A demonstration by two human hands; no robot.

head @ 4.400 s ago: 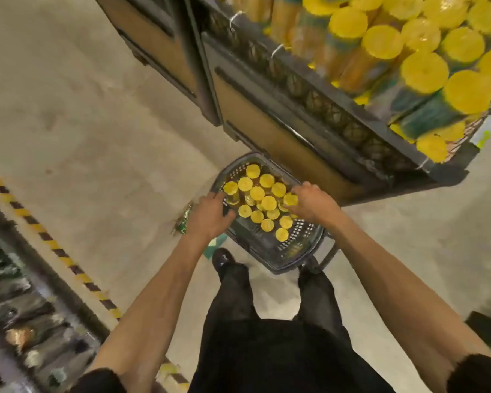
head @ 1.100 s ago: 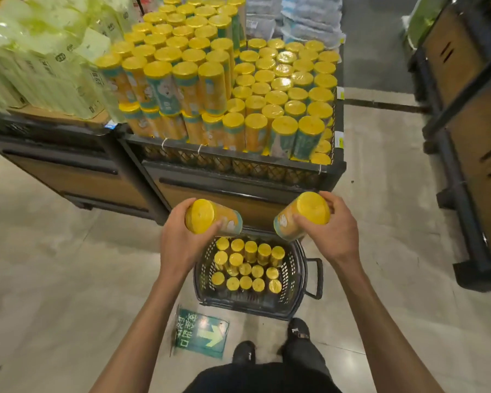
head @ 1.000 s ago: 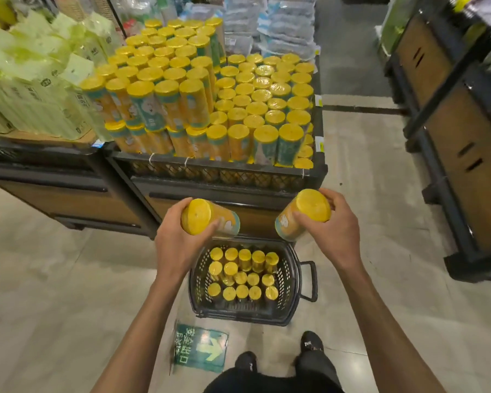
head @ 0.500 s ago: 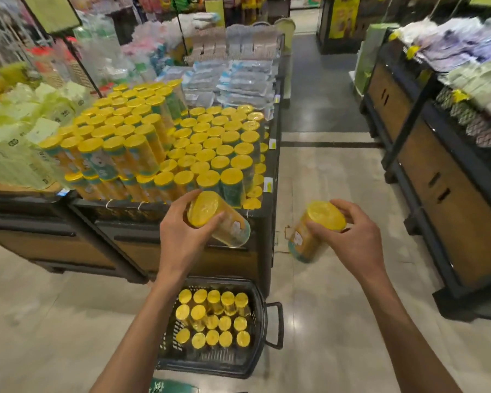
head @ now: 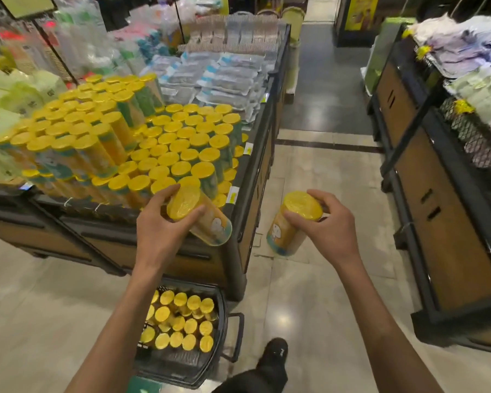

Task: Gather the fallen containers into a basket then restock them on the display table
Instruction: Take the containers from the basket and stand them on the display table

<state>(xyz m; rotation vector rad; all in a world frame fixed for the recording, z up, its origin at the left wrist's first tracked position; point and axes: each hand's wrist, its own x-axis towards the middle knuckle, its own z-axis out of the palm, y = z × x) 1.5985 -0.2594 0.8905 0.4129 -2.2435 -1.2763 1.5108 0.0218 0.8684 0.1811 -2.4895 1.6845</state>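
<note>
1. Yellow-lidded container [head: 199, 215], tilted, is gripped by the left hand [head: 156, 231] over the display table [head: 247, 194] near corner.
2. Right hand [head: 328, 225] grasps another container [head: 292, 222] right of the table.
3. Basket [head: 224, 321] sits below, holding more.

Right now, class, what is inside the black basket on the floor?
Yellow-lidded containers stand packed in the basket; its near end is bare. The left forearm covers its left side, hiding anything there.
</note>
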